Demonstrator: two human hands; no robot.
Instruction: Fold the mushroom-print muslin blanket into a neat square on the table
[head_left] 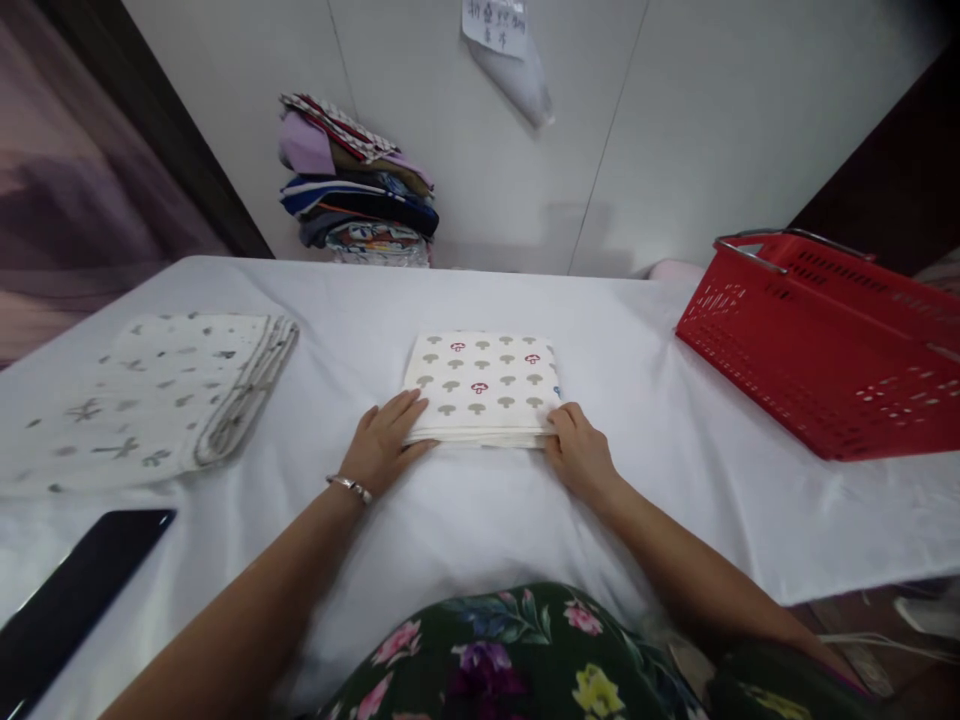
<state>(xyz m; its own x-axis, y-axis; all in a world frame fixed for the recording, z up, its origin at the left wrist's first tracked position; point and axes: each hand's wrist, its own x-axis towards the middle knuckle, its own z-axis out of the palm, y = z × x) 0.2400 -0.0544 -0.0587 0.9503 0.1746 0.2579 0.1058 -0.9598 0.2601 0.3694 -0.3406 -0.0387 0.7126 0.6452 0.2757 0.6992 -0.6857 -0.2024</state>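
A folded cream cloth with a mushroom print [481, 382] lies flat in the middle of the white-covered table [465, 500]. My left hand [384, 442], with a bracelet at the wrist, rests at the cloth's near left corner, fingers stretched flat and lying partly on the cloth. At the near right corner my right hand [579, 452] has its fingers curled against the edge of the folded layers.
A second folded white cloth with a grey print [150, 395] lies at the left. A dark phone [71, 595] sits at the near left edge. A red plastic basket [829, 335] stands at the right. A stack of folded fabrics [356, 190] rests against the back wall.
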